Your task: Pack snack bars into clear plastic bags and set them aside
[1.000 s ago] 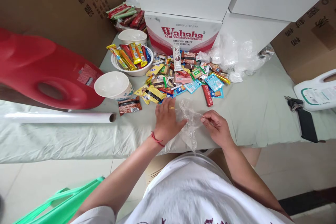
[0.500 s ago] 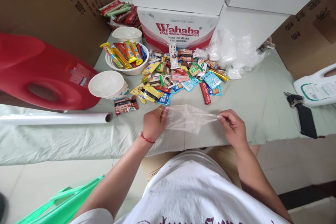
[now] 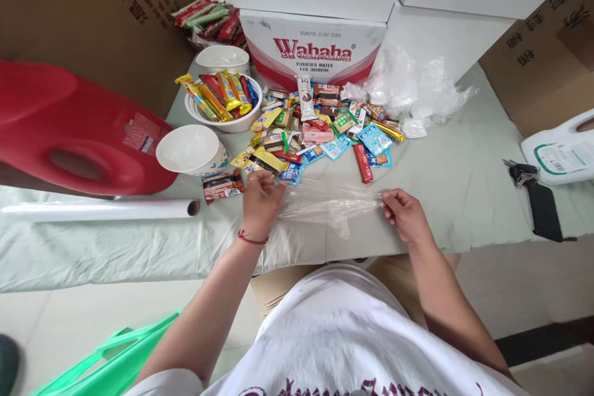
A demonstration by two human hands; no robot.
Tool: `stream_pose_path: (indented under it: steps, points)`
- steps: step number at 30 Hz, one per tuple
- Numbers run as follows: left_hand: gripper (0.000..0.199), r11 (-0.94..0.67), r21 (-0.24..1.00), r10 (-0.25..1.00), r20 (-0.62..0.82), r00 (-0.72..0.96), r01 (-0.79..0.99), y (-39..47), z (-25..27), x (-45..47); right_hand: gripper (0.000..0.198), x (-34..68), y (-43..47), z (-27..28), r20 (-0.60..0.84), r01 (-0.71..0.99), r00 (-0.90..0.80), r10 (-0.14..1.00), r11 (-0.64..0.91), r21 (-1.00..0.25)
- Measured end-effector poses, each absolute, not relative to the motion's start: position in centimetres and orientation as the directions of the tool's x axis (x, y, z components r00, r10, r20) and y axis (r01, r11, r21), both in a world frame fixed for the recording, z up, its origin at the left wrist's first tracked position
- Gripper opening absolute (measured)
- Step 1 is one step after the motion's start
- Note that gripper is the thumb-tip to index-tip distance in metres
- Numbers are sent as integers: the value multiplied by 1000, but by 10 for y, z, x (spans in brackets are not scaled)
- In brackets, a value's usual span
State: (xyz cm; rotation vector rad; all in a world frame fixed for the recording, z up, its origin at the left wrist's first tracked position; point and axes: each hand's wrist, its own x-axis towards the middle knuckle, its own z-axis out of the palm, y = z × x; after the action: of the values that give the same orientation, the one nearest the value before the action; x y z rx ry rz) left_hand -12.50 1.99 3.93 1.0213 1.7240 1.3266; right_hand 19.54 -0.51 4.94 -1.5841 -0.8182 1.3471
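A clear plastic bag (image 3: 331, 204) is stretched sideways above the front of the table. My left hand (image 3: 263, 201), wearing a red cord at the wrist, is closed on its left end; part of the grip is hidden by the back of the hand. At the other end, the thumb and fingers of my right hand (image 3: 403, 213) pinch a gathered edge. Just beyond the bag lies a pile of wrapped snacks (image 3: 318, 133), with a red packet (image 3: 362, 163) at its near side. A brown snack packet (image 3: 223, 186) rests beside my left hand.
To the left stand a patterned paper bowl (image 3: 192, 151), a white bowl of snack bars (image 3: 223, 124), a red jug (image 3: 88, 130) and a white roll (image 3: 102, 209). Crumpled clear bags (image 3: 413, 93) sit by the Wahaba-style printed carton (image 3: 315, 52). Keys (image 3: 522, 173) and a black phone-like object (image 3: 544, 213) lie right.
My left hand has moved left and slightly away from me, its fingers shifting on the bag. The bag now spans a wider gap. My right hand has barely moved.
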Motion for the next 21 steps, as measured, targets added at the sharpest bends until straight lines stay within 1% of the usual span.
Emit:
stream_pose_path:
  steps: [1, 2, 3, 4, 5, 6, 7, 8, 9, 10, 11, 12, 14, 15, 19, 21]
  points:
    - [29, 76, 950, 862, 90, -498, 303, 17, 43, -127, 46, 193, -2, 50, -395, -46, 190, 899, -394, -918]
    - [30, -5, 889, 804, 275, -526, 458, 13, 48, -128, 46, 190, 0, 50, -388, -39, 178, 904, -388, -921]
    - [29, -90, 801, 755, 443, -484, 592, 6, 53, -128, 45, 188, 2, 51, -379, -33, 166, 910, -380, -925]
    - [27, -194, 710, 736, 562, -378, 677, -2, 58, -127, 44, 185, 4, 51, -371, -27, 154, 916, -372, -928]
    - [25, -309, 626, 750, 624, -221, 716, -9, 62, -125, 43, 183, 5, 50, -366, -22, 143, 919, -367, -930]
    - [26, -417, 562, 776, 629, -42, 714, -15, 64, -121, 43, 181, 5, 50, -367, -17, 132, 921, -368, -930]
    - [29, -496, 525, 798, 590, 124, 692, -20, 65, -117, 43, 179, 6, 49, -373, -11, 121, 920, -375, -927]
    - [37, -539, 510, 813, 522, 257, 670, -23, 63, -112, 43, 178, 6, 49, -382, -5, 113, 917, -384, -923]
    - [47, -550, 510, 827, 444, 345, 662, -23, 61, -109, 43, 178, 7, 48, -390, 2, 109, 914, -393, -920]
    - [57, -536, 515, 843, 372, 389, 669, -23, 57, -106, 43, 179, 8, 47, -397, 11, 107, 911, -401, -916]
    - [60, -516, 522, 856, 307, 415, 679, -21, 54, -105, 42, 180, 9, 46, -401, 20, 107, 910, -405, -914]
    - [53, -503, 531, 862, 251, 441, 681, -20, 51, -106, 42, 182, 11, 45, -402, 30, 109, 909, -407, -913]
    - [23, -518, 552, 841, 190, 507, 653, -18, 49, -112, 41, 187, 15, 43, -400, 52, 112, 910, -407, -912]
    - [13, -547, 563, 816, 195, 543, 620, -19, 50, -116, 40, 190, 18, 42, -399, 63, 110, 910, -407, -911]
    - [16, -675, 605, 693, 325, 643, 422, -35, 61, -134, 38, 198, 26, 37, -399, 97, 98, 912, -407, -908]
    - [13, -675, 615, 697, 350, 626, 407, -46, 65, -138, 37, 199, 29, 35, -406, 103, 90, 910, -414, -905]
